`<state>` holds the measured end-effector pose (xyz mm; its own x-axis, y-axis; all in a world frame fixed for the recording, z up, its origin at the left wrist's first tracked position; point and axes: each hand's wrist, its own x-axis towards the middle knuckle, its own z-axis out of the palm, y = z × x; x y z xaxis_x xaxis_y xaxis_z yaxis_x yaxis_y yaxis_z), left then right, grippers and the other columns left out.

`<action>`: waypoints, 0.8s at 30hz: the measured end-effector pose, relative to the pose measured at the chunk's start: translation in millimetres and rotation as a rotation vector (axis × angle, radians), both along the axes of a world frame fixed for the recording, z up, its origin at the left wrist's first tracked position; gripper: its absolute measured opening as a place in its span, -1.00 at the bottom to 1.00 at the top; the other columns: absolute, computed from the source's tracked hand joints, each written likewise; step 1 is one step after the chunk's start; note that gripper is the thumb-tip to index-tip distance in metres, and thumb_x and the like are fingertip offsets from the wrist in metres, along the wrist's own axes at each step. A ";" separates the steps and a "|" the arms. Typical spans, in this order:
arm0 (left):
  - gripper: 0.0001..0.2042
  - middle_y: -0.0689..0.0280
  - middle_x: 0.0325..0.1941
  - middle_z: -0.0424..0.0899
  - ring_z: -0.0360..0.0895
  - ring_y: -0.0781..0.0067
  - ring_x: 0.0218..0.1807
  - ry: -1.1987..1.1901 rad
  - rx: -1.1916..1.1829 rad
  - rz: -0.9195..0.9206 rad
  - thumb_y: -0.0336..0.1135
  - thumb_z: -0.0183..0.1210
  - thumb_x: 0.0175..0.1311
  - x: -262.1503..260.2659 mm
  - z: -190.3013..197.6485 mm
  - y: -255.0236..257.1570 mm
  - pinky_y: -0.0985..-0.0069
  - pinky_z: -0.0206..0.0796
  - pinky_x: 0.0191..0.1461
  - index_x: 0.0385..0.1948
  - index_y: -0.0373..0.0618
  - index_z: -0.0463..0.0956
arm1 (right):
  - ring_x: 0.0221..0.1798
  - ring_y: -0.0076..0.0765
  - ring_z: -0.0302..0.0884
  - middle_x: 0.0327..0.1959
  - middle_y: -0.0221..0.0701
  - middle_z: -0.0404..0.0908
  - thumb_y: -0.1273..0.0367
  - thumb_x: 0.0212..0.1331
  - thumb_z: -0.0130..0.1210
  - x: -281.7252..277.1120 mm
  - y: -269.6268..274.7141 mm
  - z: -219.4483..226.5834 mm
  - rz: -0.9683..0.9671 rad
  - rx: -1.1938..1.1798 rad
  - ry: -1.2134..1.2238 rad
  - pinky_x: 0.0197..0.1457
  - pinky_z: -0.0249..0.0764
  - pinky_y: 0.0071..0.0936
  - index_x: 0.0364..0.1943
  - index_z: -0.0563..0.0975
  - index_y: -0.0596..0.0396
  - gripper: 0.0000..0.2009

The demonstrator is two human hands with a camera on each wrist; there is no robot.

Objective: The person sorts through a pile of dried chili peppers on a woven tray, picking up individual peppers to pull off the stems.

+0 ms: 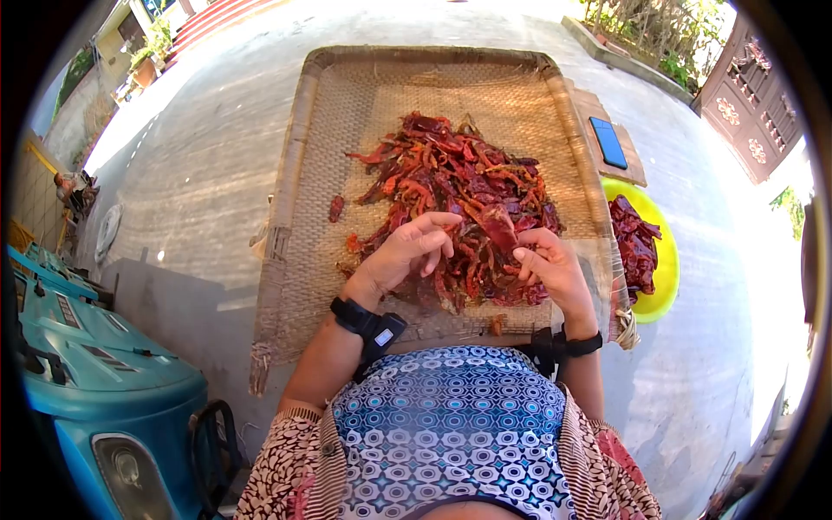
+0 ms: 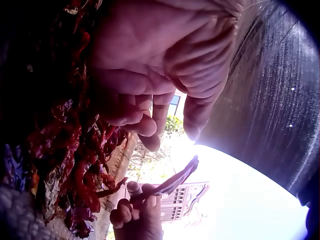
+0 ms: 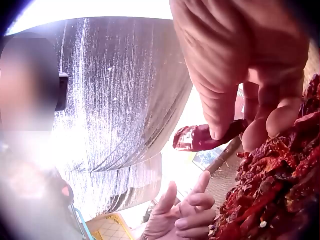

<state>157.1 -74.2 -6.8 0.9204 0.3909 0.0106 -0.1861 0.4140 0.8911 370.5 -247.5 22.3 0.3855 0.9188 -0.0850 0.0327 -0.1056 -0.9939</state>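
Observation:
A large heap of dried red chili peppers (image 1: 433,178) lies on a woven rectangular tray (image 1: 334,104) in front of me. Over the near side of the heap, my right hand (image 1: 557,270) pinches one flattened dark red chili pepper (image 1: 498,230) between thumb and fingers. The right wrist view shows this chili pepper (image 3: 197,138) sticking out past the thumb, its shiny skin catching light. My left hand (image 1: 406,253) hovers just left of it with nothing in it, thumb apart from loosely bent fingers. In the left wrist view, the palm of the left hand (image 2: 160,55) faces the camera.
Right of the tray stands a yellow-green basin (image 1: 666,273) with more dark red chili peppers (image 1: 631,247). A blue phone (image 1: 608,143) rests on a flat brown board (image 1: 631,171) beside the tray's far right edge. At left is a teal vehicle (image 1: 113,355).

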 end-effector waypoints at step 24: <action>-0.67 0.37 -0.24 0.58 0.44 0.66 -0.43 0.085 -0.011 0.091 -0.19 0.08 0.39 -0.7 -10.8 4.4 0.71 0.30 -0.41 0.09 -0.11 0.43 | 0.03 -0.12 0.52 -0.01 -0.29 0.54 0.41 0.14 0.07 31.4 19.6 -38.3 -0.160 -0.056 -0.958 0.03 0.45 -0.19 0.05 0.50 -0.04 -0.66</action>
<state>156.4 -69.8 -17.7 0.8787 0.4722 -0.0705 -0.1472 0.4084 0.9008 401.9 -227.9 -16.0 0.4336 0.8538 0.2880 0.8066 -0.2252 -0.5465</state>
